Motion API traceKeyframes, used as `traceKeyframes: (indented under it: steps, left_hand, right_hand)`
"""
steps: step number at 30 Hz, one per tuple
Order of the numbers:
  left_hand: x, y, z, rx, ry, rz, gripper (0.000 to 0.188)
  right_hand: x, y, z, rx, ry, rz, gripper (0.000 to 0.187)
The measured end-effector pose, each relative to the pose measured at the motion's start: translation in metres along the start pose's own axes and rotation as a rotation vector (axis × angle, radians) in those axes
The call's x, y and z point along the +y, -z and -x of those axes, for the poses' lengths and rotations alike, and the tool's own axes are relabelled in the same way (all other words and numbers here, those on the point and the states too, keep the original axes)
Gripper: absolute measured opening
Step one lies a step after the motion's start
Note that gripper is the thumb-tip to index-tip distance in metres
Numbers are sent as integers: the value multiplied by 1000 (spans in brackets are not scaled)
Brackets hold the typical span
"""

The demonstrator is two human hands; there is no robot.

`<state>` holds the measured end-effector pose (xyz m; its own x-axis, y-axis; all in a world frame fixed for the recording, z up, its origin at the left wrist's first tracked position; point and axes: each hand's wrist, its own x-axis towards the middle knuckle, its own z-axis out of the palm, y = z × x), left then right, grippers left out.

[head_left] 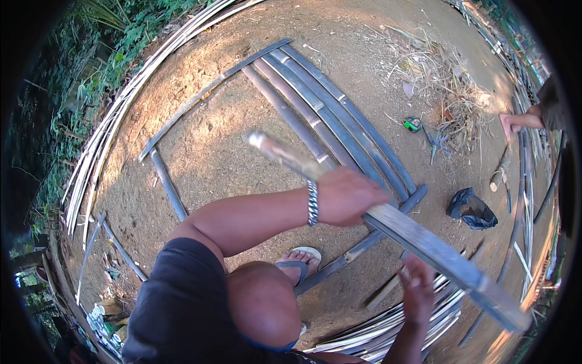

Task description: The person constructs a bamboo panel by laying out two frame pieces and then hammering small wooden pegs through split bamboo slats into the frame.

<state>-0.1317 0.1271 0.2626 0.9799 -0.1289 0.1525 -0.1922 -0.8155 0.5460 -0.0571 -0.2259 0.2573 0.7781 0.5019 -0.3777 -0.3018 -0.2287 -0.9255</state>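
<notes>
A: Bare dirt yard (230,151) under you, green brush on the left, dry litter top right. Where's the bamboo strip (388,221) pointing?

B: Long axis runs diagonal: pale cut end up-left w/ a bit of blur, dark end low right near the frame edge. It's lifted off the ground, crossing above the slats (327,115) laid side by side on the dirt.

A: Your grip?

B: Your left hand (348,197) is clenched round the strip approx mid-length, bracelet (312,203) at the wrist. Your right hand (418,291) sits under the strip's lower part, fingers spread & loose; can't tell if it touches.

A: Anything else?

B: Sandalled foot (300,261) on a cross slat, black bag (471,209) to the right, another person's hand (515,121) far right.
</notes>
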Motion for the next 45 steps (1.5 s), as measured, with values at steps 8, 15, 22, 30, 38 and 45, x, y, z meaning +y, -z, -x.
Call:
traceKeyframes:
  steps: [8, 15, 22, 30, 38, 45]
  left_hand:
    - [-82, -47, 69, -272, 50, -323, 23]
    - [-97, -95, 137, -408, 72, -235, 27]
    - [-125, -95, 171, -459, 205, -185, 32]
    - [-173, -45, 120, -385, 559, -616, 50]
    - [-166, -16, 117, 183, 893, -476, 93]
    - [-151, -117, 268, -42, 1082, -77, 88]
  right_hand:
    - [-1, -60, 44, -63, 502, 870, 60]
    - [128, -7, 35, -313, -43, 1288, 92]
    - [170, 20, 55, -380, -180, 1150, 64]
    - [180, -14, -44, -207, 211, 1084, 52]
    - [120, -83, -195, -18, 433, 1071, 54]
    - [124, -82, -253, 25, 348, 1166, 56]
